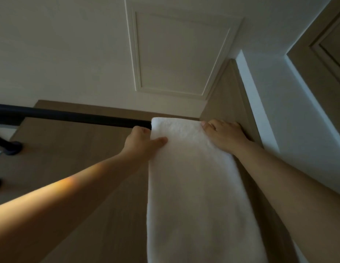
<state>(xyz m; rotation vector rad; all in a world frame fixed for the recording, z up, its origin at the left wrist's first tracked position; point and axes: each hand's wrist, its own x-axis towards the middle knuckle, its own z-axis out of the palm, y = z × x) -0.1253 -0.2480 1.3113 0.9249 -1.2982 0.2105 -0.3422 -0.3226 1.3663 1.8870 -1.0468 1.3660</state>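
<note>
Towel (pixel 194 177) on rail (pixel 70 116); hands flanking.

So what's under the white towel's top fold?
A black bar runs in from the left and vanishes under the white towel. Its right end is hidden by the towel and the right hand. The left hand grips the left edge.

Fluffy white terry-cloth towel (pixel 194 177) over matt black metal rail (pixel 70 116)
</note>
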